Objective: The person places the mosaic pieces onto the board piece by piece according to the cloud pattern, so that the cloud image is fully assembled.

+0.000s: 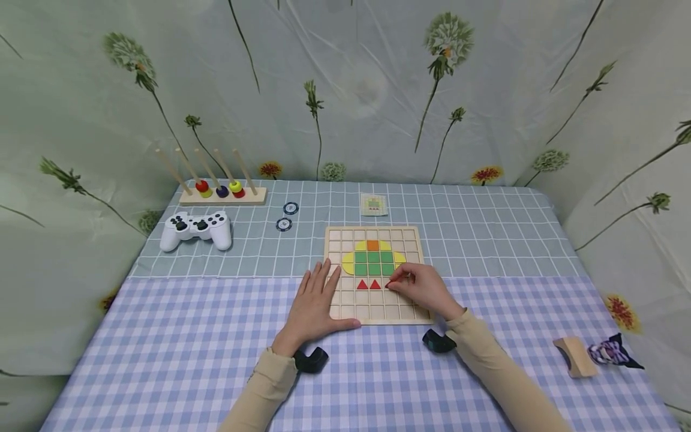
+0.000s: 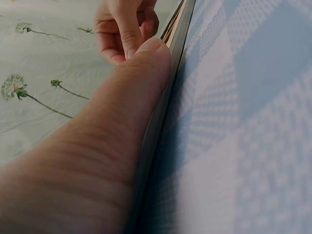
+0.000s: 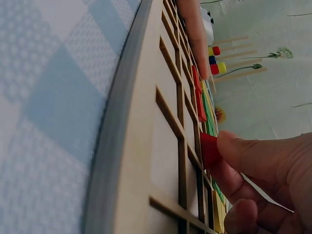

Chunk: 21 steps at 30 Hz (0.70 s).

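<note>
Controller [image 1: 196, 230] left of grid board [image 1: 372, 315]

soft even light, bowed edges, blurry wrist close-ups

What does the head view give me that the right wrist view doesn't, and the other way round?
Only the head view shows the left hand lying flat on the board's left edge, the white game controller, two poker chips, and the whole yellow, green and orange pattern. Only the right wrist view shows close up the red piece pinched in the right hand, tilted over a cell, not yet flat. Both show the wooden grid board, two red triangles already placed, and the peg rack.
</note>
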Each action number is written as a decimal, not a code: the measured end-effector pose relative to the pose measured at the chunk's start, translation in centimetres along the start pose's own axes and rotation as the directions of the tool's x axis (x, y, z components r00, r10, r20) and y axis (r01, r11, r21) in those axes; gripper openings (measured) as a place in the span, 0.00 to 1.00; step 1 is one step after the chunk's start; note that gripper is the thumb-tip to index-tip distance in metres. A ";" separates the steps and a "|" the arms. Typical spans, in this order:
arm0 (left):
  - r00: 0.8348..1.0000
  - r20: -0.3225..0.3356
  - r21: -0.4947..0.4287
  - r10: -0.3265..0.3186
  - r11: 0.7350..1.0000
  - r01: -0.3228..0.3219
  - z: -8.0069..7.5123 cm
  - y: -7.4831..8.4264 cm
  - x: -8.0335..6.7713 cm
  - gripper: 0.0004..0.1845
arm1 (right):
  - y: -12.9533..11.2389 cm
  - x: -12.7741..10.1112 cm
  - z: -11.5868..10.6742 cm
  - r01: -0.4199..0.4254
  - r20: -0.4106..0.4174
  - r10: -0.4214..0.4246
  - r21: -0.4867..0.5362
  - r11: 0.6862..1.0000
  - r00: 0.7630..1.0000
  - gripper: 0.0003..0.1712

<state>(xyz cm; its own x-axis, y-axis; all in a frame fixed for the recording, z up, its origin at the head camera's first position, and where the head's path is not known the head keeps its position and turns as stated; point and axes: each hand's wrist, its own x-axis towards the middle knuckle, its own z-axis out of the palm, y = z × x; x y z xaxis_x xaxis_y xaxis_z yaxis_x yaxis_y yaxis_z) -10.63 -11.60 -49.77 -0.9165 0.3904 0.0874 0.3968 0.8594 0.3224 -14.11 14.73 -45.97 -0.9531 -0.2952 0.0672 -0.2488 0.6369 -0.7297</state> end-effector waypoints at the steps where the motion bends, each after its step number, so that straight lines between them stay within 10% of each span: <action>1: 1.000 0.002 0.001 0.000 1.000 0.000 0.0 0.0 0.0 0.64 | 0.0 0.1 0.1 -0.007 0.005 0.007 -0.005 1.000 1.000 0.05; 21: 1.000 0.021 0.003 -0.015 1.000 0.015 0.1 -0.1 0.0 0.64 | -0.6 0.4 0.5 0.050 -0.033 -0.061 -0.259 0.965 0.998 0.04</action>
<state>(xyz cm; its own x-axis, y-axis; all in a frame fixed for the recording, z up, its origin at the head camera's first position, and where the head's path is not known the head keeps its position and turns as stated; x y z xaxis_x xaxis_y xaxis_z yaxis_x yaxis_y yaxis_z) -10.68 -11.68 -49.94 -0.9211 0.3842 0.0624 0.3831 0.8664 0.3204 -14.23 13.93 -45.84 -0.9414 -0.3096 0.1339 -0.3324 0.7841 -0.5241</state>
